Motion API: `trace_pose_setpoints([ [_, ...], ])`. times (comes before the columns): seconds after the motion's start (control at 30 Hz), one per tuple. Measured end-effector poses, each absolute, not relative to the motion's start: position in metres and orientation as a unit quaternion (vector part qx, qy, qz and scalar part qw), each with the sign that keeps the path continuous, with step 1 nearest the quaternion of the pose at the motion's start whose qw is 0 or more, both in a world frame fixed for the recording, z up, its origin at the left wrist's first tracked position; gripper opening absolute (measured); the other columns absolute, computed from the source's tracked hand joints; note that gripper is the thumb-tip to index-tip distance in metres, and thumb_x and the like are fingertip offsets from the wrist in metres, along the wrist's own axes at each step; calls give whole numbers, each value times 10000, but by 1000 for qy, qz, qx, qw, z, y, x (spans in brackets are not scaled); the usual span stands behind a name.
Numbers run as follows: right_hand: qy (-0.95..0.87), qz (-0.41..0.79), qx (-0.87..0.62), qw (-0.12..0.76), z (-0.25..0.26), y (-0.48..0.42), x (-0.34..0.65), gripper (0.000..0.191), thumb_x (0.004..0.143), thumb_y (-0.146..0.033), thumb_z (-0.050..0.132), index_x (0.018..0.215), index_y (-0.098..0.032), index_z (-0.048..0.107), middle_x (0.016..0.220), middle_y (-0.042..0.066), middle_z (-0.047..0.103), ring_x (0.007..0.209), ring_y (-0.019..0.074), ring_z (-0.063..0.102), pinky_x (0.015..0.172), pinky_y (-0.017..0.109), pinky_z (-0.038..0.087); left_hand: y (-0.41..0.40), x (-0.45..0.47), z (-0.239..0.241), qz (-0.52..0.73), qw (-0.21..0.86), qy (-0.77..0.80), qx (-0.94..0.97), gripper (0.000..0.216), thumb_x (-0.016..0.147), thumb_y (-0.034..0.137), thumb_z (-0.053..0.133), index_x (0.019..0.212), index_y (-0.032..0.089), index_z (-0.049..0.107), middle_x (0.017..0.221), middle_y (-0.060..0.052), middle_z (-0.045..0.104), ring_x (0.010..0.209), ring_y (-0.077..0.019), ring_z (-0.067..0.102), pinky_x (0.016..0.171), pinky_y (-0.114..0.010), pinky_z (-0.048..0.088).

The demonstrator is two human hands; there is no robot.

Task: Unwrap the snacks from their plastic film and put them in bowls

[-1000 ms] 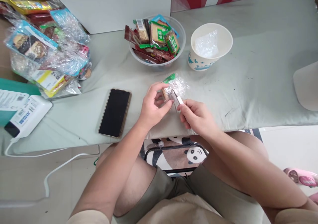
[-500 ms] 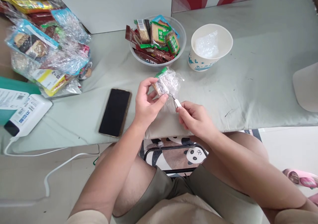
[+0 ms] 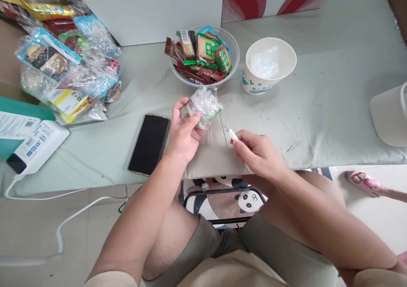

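In my left hand (image 3: 186, 130) is a biscuit packet (image 3: 205, 107) in crinkled clear plastic with green edges. My thumb and fingers grip its left side, and it is held above the cloth, just in front of the snack bowl. My right hand (image 3: 257, 153) closes around a small white tool (image 3: 232, 134) with a pointed metal tip; the exact kind is unclear. Its tip points up and left, apart from the packet. Behind the packet, a clear plastic bowl (image 3: 235, 64) holds several wrapped biscuits and brown bars. A white paper cup (image 3: 259, 83) with blue print contains crumpled clear plastic (image 3: 264, 62).
A black phone (image 3: 149, 143) lies left of my left arm. Farther left are a heap of packaged snacks (image 3: 70, 71) and a white device (image 3: 38, 145) with a cable. White boxes (image 3: 152, 11) stand behind. A white container (image 3: 389, 115) is at right; another person's foot in a pink sandal (image 3: 362, 181) shows below.
The tool's tip has come away from the packet. My left hand has turned the packet and shifted it slightly left. Another person's foot has come into view at right.
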State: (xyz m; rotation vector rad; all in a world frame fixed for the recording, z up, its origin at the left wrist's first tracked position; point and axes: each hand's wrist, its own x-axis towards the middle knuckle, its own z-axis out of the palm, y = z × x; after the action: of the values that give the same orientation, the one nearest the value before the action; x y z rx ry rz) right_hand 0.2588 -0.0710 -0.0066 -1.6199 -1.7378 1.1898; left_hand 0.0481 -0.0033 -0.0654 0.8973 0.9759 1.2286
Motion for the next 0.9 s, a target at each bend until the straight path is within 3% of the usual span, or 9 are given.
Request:
trace_pose_setpoints([
  [0.13,-690,204,-642,263,-18,-59,302,287,939,-441,562,994,-221,737,983,98,706,725,197,621,642,337,445,-3,42,-63,499,652,414,393,545,787,322,786,1251,382,506,1185,-3,636,1021,-173,683,792,-289,619],
  [0.2,-674,132,-687,237,-28,-53,328,292,920,-442,597,1077,-248,748,1035,107,709,784,231,636,664,358,455,-6,41,-61,467,660,403,429,593,760,262,747,1294,381,516,1127,-10,642,958,-179,684,768,-309,619],
  [0.37,-601,108,-773,173,-42,-42,373,293,889,-442,666,1112,-256,701,974,104,679,907,310,636,832,475,511,-13,47,-56,409,680,368,485,737,685,157,753,1352,365,519,1249,-42,643,943,-189,696,761,-316,600],
  [0.5,-643,52,-727,235,-38,-43,363,442,859,-445,726,1238,-227,668,1174,166,624,1169,407,611,1037,629,463,-15,53,-52,390,705,355,474,730,673,145,794,1328,347,545,1310,-46,622,999,-190,692,822,-308,595],
  [0.6,-780,57,-541,308,-33,-50,332,528,876,-471,754,1330,-232,624,1324,178,596,1256,381,598,1071,581,492,-17,55,-48,372,722,355,463,709,709,163,803,1347,332,545,1331,-60,619,1022,-201,688,828,-302,589],
  [0.7,-848,84,-410,326,-35,-58,298,429,942,-429,717,1328,-269,619,1389,152,601,1266,336,609,1037,523,526,-18,56,-45,339,737,345,473,695,749,184,810,1374,330,545,1305,-66,633,1026,-213,693,830,-306,582],
  [0.83,-822,110,-397,394,-38,-60,275,84,994,-264,650,1078,-258,657,1133,83,707,1040,233,669,912,410,555,-20,55,-43,304,743,333,495,713,757,205,833,1397,339,549,1267,-60,633,1017,-211,695,840,-312,574],
  [0.9,-794,137,-419,418,-37,-59,273,32,994,-210,628,979,-239,631,977,54,717,911,199,670,826,361,553,-20,55,-43,296,750,338,485,754,752,232,847,1420,358,520,1299,-59,617,988,-198,697,817,-307,572],
])
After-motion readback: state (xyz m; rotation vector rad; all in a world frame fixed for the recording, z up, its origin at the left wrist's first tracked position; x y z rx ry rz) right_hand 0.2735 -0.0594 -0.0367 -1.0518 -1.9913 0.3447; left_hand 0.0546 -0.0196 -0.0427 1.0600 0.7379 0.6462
